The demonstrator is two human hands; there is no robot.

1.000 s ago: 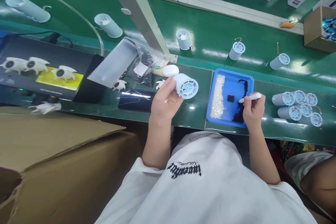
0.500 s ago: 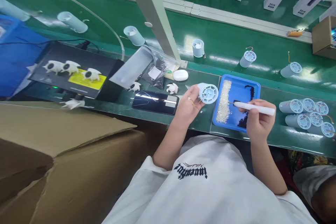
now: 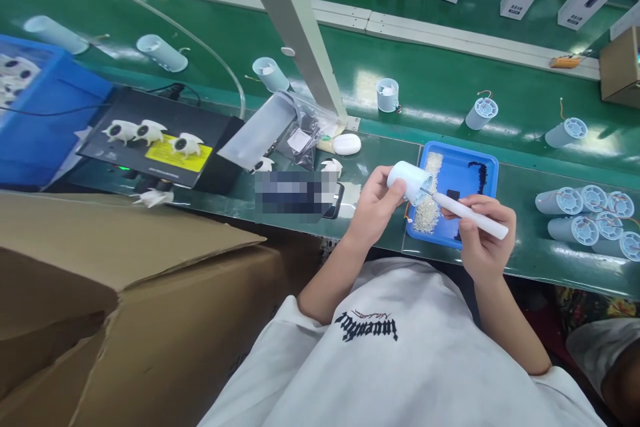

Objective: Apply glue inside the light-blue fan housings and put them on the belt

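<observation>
My left hand (image 3: pixel 374 207) is closed round a pale blue cylinder housing (image 3: pixel 409 181), tilted with its open end toward the right. My right hand (image 3: pixel 481 235) grips a white pen-shaped tool (image 3: pixel 470 215) whose thin tip points into the housing's open end. Both are held just above the left side of a blue tray (image 3: pixel 487 167), which holds a strip of small white bits, a line of small black bits and a black square piece. A thin orange wire hangs below the housing.
Several finished blue housings (image 3: pixel 590 217) lie at the right of the green bench. More housings stand on the conveyor (image 3: pixel 440 90) behind. A black box with white fan blades (image 3: pixel 150 140), a blue bin, a phone, a slanted metal post and a cardboard carton (image 3: pixel 100 293) are at the left.
My left hand turned the housing so its open end faces the tool. My right hand lifted the tool from the tray and brought its tip to the housing.
</observation>
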